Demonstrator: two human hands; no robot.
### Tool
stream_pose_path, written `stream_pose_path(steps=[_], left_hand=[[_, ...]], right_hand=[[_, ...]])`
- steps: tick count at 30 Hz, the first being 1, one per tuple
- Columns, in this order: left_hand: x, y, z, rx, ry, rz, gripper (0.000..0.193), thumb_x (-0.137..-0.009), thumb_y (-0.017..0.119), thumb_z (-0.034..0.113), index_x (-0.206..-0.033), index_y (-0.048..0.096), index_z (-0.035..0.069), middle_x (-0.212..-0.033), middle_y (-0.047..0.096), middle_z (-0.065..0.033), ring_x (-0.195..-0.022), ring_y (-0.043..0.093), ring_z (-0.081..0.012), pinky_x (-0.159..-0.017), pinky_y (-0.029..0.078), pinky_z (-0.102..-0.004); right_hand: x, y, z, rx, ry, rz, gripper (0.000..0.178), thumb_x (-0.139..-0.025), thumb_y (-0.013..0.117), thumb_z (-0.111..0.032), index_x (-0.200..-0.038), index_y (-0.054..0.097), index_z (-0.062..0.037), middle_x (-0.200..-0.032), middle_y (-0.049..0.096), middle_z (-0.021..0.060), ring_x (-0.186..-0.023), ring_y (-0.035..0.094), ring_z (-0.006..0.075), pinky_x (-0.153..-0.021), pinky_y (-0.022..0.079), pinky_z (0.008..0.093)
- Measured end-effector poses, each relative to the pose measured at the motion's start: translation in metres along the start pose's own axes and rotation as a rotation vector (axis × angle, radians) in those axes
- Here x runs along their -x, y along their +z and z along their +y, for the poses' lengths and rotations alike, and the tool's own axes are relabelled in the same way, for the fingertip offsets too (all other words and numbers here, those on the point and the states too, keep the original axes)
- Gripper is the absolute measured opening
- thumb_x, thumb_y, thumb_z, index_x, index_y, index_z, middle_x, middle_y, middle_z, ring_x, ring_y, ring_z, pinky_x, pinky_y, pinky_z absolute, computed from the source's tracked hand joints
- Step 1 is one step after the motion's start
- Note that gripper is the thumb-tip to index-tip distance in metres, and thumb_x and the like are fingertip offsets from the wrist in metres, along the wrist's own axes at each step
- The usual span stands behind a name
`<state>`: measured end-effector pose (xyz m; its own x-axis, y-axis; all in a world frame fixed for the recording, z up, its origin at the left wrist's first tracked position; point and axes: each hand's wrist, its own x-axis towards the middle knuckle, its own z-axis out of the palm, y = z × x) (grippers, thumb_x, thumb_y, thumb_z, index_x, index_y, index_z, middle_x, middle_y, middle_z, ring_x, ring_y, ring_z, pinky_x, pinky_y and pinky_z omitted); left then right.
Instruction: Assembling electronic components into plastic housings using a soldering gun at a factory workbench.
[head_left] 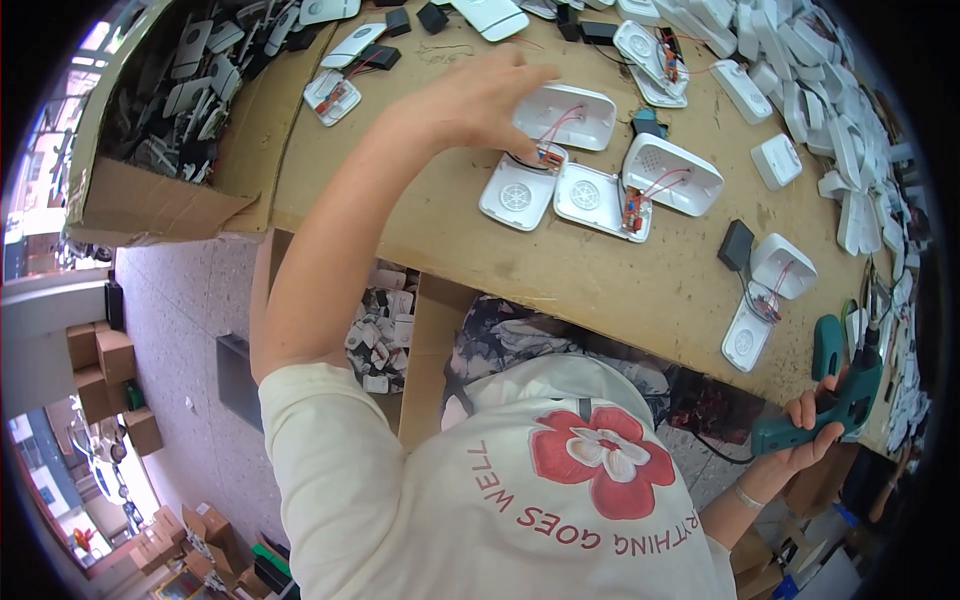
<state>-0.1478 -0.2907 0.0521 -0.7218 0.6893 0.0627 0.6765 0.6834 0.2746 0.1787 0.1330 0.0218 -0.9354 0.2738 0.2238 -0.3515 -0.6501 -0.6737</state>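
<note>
The loosely spread left hand [488, 98] seemingly positions a case [515, 195], likely needing steadying next; the right hand [806, 432] grips a drill [862, 388].

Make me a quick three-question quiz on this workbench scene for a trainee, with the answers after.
1. Which hand holds the green tool?
2. True or false: the white case nearest the left hand is closed.
3. Pick one: the cardboard box is at the table's A) left end, B) right end.

Key:
1. The right hand.
2. False; it lies open, with red wires showing.
3. A.
</note>
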Motion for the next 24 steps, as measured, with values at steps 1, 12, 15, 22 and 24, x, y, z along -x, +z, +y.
stream_pose_path(steps=[1,12,15,22,24], left_hand=[[0.007,0.002,-0.004,0.065,-0.021,0.068,0.068,-0.064,0.078,0.022,-0.125,0.050,0.009,-0.114,0.053,-0.0136,-0.102,0.053,-0.0281,-0.086,0.043,-0.0352],[0.019,0.012,-0.014,0.683,-0.266,0.296,0.022,-0.090,0.055,0.012,-0.110,0.057,0.002,-0.093,0.061,0.0002,-0.081,0.053,-0.0072,-0.070,0.042,-0.0209],[0.020,0.011,-0.006,1.165,-0.136,0.356,0.019,-0.089,0.056,0.011,-0.105,0.061,0.004,-0.090,0.062,0.0003,-0.081,0.056,-0.0073,-0.067,0.044,-0.0217],[-0.014,0.035,0.061,0.806,0.092,0.224,0.016,-0.083,0.060,0.006,-0.099,0.064,0.004,-0.106,0.061,-0.0039,-0.093,0.058,-0.0145,-0.080,0.045,-0.0262],[-0.028,0.044,0.079,0.583,0.242,0.313,0.016,-0.082,0.060,0.006,-0.097,0.064,0.004,-0.107,0.061,-0.0049,-0.091,0.058,-0.0159,-0.078,0.045,-0.0265]], right_hand=[[-0.001,0.000,0.001,-0.001,0.007,-0.001,0.084,-0.085,0.068,-0.019,-0.146,0.012,-0.0058,-0.127,0.046,0.0141,-0.067,0.045,0.0122,-0.062,0.042,0.0255],[0.005,-0.004,0.003,0.003,-0.009,-0.021,0.084,-0.085,0.067,-0.022,-0.145,0.012,-0.0033,-0.127,0.047,0.0145,-0.067,0.048,0.0123,-0.061,0.043,0.0258],[0.009,-0.006,0.004,0.006,-0.017,-0.014,0.083,-0.085,0.067,-0.022,-0.145,0.013,-0.0027,-0.126,0.048,0.0145,-0.067,0.048,0.0120,-0.061,0.043,0.0257],[0.013,-0.006,0.006,0.050,-0.037,0.007,0.083,-0.085,0.068,-0.024,-0.144,0.014,-0.0017,-0.125,0.048,0.0146,-0.066,0.048,0.0118,-0.059,0.042,0.0254],[0.015,-0.005,0.005,0.049,-0.042,0.016,0.084,-0.085,0.068,-0.024,-0.145,0.014,-0.0019,-0.125,0.048,0.0152,-0.066,0.048,0.0119,-0.059,0.043,0.0254]])
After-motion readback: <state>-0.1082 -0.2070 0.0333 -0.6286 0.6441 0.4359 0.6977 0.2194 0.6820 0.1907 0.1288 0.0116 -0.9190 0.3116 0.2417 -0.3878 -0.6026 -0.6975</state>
